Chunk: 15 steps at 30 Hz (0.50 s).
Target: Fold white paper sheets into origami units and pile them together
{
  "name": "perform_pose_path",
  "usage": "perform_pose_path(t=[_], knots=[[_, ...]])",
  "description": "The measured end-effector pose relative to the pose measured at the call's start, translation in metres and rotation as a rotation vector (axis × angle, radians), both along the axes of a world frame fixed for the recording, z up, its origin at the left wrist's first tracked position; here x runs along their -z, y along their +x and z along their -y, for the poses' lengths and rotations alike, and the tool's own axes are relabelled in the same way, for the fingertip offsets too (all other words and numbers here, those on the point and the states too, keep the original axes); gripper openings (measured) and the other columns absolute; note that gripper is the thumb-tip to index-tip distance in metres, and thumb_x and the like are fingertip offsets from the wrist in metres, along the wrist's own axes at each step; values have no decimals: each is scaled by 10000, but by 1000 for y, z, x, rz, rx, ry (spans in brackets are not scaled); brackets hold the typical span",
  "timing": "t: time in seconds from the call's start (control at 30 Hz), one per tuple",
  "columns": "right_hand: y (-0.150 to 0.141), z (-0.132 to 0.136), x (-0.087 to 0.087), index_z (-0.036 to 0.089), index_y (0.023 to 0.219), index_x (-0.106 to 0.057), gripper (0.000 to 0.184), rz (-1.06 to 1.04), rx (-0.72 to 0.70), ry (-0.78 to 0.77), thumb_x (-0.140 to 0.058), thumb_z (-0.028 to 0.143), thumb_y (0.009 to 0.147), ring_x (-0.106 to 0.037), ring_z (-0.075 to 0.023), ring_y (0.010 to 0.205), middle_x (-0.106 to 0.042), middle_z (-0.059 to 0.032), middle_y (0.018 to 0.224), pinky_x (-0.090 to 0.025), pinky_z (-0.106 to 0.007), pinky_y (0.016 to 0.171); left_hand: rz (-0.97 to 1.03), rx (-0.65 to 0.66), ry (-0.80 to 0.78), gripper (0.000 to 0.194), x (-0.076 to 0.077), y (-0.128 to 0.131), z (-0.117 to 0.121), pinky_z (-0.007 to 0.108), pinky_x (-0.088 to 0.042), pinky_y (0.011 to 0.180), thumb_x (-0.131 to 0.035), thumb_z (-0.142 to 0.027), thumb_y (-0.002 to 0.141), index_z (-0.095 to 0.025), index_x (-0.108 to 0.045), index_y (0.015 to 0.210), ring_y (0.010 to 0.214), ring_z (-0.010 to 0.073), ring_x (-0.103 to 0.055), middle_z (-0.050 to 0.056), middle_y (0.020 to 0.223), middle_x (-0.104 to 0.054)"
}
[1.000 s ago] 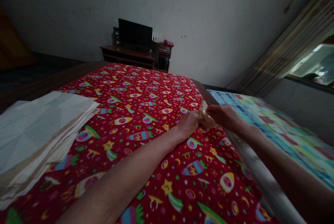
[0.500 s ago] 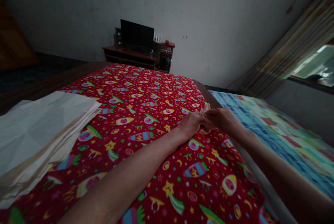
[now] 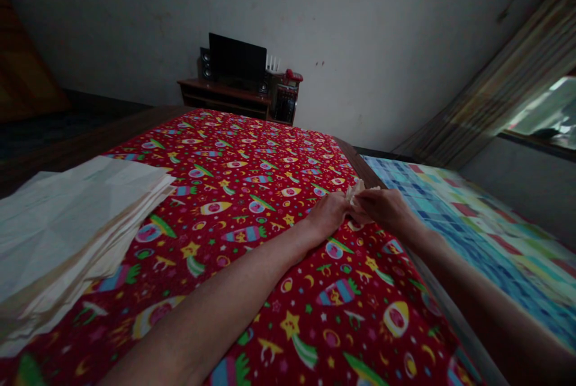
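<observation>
Both of my hands meet near the right edge of a red patterned cloth [image 3: 270,242]. Between them is a small, crumpled, pale piece of what looks like paper [image 3: 355,189]. My left hand [image 3: 329,213] is closed around its lower left side, the wrist low over the cloth. From the right, my right hand [image 3: 382,203] pinches the piece's upper part, fingers bent. Most fingertips are hidden, and the full shape of the piece does not show. At the left lies a stack of large creased white paper sheets [image 3: 81,218], apart from both hands.
A dark wooden edge [image 3: 360,164] borders the red cloth. Right of it, lower down, lies a blue checked cover [image 3: 432,206]. Against the far wall stands a desk [image 3: 220,95] with a monitor [image 3: 238,57] and speakers. A curtain [image 3: 490,80] hangs beside the window.
My right hand has shifted slightly at the pale piece, and more of its crumpled upper edge shows. My left hand and the paper stack have stayed in place.
</observation>
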State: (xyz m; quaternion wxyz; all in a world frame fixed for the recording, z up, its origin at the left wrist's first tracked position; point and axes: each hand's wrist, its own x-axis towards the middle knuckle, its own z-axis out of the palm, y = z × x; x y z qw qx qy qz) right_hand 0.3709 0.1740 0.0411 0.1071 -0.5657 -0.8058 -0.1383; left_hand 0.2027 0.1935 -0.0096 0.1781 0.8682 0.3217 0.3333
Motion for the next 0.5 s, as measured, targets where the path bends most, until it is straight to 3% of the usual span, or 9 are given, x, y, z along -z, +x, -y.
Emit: perform_pose_path(t=[0.17,0.5], knots=[[0,-7,-3,119,669,-684,311,5,-15,-161,-464,316,766,-378,-86,485,-566,-45,548,-254,-230,487,-4,-3,-7,246,2,1,-1,280,-508,711,-488,-156,854,-162,-733,869,748,176,-625,73,838,-667],[-8,-18,-4,110,536,-608,335,32,39,-280,-510,337,762,-238,-78,496,-541,-32,500,-203,-241,454,70,-67,-52,201,2,0,-2,264,-499,716,-531,-92,793,-149,-677,919,758,175,-631,62,816,-692]])
